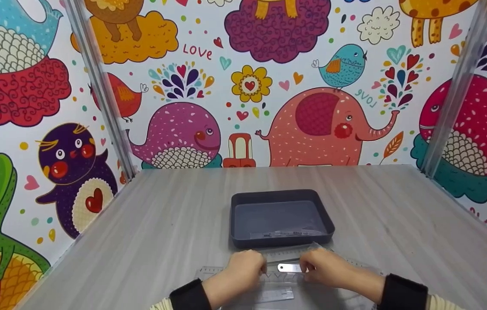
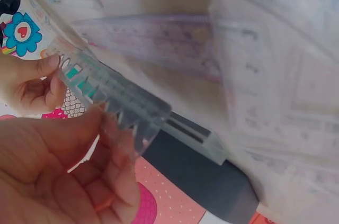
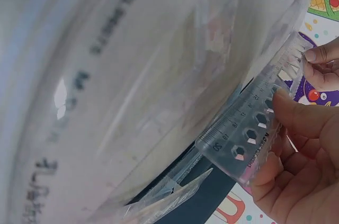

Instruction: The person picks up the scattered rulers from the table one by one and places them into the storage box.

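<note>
A clear plastic ruler [image 1: 284, 277] with cut-out shapes along it is held between both hands. My left hand [image 1: 245, 269] pinches one end with thumb and fingers. Near its other end, marked 20 in the right wrist view, my right hand [image 3: 307, 150] pinches the ruler [image 3: 249, 118]. Beside the right fingers, the head view shows a silver metal ruler end [image 1: 288, 268] with a small hole; I cannot tell whether that hand touches it. More clear rulers and plastic sheets, such as a short clear ruler [image 1: 275, 295], lie under and around the hands.
A dark grey rectangular tray [image 1: 238, 219] stands just beyond the hands, with a clear ruler [image 1: 295, 234] lying along its near side. Another clear ruler [image 1: 284, 253] lies in front of the tray. Printed walls [image 1: 248, 129] enclose the grey wooden table [image 1: 174, 215].
</note>
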A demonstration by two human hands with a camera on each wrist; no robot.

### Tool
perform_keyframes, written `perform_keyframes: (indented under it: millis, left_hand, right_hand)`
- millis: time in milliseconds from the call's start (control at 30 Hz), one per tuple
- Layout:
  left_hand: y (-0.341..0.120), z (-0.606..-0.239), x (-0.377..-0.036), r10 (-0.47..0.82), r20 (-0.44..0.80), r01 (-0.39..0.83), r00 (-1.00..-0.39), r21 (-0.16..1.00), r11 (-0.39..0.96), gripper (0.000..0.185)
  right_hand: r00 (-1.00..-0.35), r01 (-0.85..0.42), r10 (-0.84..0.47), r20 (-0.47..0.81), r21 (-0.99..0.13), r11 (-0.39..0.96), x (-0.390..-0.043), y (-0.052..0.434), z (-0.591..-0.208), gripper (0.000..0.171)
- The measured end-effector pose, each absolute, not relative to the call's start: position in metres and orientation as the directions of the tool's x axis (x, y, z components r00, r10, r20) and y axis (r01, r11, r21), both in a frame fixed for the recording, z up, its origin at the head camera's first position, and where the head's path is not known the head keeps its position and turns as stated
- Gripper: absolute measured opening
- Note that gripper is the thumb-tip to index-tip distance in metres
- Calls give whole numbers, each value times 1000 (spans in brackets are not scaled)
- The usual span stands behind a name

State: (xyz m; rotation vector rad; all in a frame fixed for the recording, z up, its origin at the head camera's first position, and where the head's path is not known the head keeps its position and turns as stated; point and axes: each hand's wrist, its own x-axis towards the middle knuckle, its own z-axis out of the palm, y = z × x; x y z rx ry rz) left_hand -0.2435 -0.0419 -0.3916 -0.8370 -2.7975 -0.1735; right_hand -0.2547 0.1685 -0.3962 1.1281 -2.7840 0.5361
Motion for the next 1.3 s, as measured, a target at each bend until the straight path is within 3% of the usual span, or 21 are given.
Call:
perform_keyframes:
  millis: [367, 600, 733, 900, 1033, 1133, 1300]
  left_hand:
    - [-41, -386, -239, 561, 300, 575, -772, -47, 817, 4]
    - [-43, -378, -237, 552, 346, 579, -758, -33, 815, 6]
    - [-42, -371, -240, 525, 363, 549, -770, -41, 834, 8]
    - [-39, -369, -250, 489, 435, 499, -756, -101, 861, 10]
    - [-37, -367, -264, 463, 489, 470, -739, -117, 875, 14]
    - [-36, -367, -278, 451, 503, 445, -737, -141, 885, 15]
    - [-33, -374, -301, 453, 467, 394, -760, -224, 892, 18]
  right_hand:
    - [-657, -753, -685, 314, -233, 615, -252, 173, -392, 17]
    - [-644, -760, -685, 340, -178, 626, -249, 174, -382, 16]
    - [-632, -730, -653, 417, -38, 682, -252, 171, -375, 16]
    - [-470, -664, -650, 597, 246, 706, -270, 168, -373, 18]
    - [-350, -615, -660, 665, 368, 697, -291, 166, -373, 17]
    - [-308, -593, -667, 678, 411, 692, -307, 165, -376, 16]
    - [-308, -578, -691, 654, 448, 682, -332, 161, -382, 14]
